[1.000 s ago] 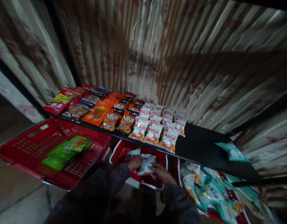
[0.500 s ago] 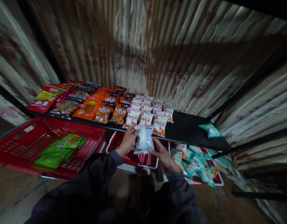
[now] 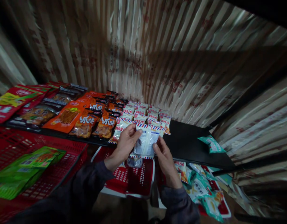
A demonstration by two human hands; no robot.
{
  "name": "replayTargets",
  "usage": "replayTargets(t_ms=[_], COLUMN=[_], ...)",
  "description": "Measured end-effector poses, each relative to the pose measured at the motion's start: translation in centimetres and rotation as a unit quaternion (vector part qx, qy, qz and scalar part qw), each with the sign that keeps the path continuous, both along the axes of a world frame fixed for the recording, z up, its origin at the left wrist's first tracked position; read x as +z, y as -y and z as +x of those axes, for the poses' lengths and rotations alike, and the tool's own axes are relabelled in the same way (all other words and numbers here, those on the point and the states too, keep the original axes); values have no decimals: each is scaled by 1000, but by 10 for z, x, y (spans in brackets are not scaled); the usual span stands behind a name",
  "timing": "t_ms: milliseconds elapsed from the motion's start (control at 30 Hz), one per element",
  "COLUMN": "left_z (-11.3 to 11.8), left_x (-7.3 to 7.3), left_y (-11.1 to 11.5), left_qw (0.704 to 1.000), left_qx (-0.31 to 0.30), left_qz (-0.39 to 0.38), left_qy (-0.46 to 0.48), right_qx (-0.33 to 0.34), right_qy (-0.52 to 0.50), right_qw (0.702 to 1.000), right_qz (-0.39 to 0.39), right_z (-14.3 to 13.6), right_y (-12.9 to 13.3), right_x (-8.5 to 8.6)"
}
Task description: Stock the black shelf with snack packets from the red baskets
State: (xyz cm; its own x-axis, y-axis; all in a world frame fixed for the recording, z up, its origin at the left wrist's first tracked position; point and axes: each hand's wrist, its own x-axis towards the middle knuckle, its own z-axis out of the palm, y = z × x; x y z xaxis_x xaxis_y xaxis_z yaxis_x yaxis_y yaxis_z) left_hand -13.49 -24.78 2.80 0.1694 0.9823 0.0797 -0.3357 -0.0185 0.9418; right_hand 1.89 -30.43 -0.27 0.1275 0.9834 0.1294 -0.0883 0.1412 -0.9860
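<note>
One second ago both hands were low in the basket [image 3: 136, 183]; now they have the packet [image 3: 146, 143] raised above it, before the shelf [image 3: 187, 143], its back side up. The left hand [image 3: 126, 141] pinches its left edge, almost closed. The right hand [image 3: 165, 155] pinches the right edge, also nearly closed.

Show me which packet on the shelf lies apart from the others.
The teal packet, near the right end of the black shelf; the grouped packets sit close together further left.
</note>
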Motion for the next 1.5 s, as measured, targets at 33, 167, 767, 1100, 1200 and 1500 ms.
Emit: replayTargets(t_ms=[33,167,767,1100,1200,1500], left_z=[2,6,14,9,7,13], left_x=[1,1,-13,-24,-22,-26], left_y=[-4,-16,-7,-7,-5,0], left_qw=[1000,1000,986,982,978,967], left_qx=[-6,1,-167,-183,-198,-250], left_qz=[-1,2,-14,-53,-58,-57], left_qy=[2,8,9,-10,-17,-8], right_qx=[-9,-78,-138,-119,-106,-229], right_qy=[-12,-62,-144,-155,-146,-174], right_qw=[1000,995,980,979,982,958], right_qz=[3,-21,5,-53,-47,-17], right_z=[0,0,-11,7,8,16], right_y=[-3,-15,-25,-19,-19,-26], right_x=[-4,-24,-23,-4,-2,-8])
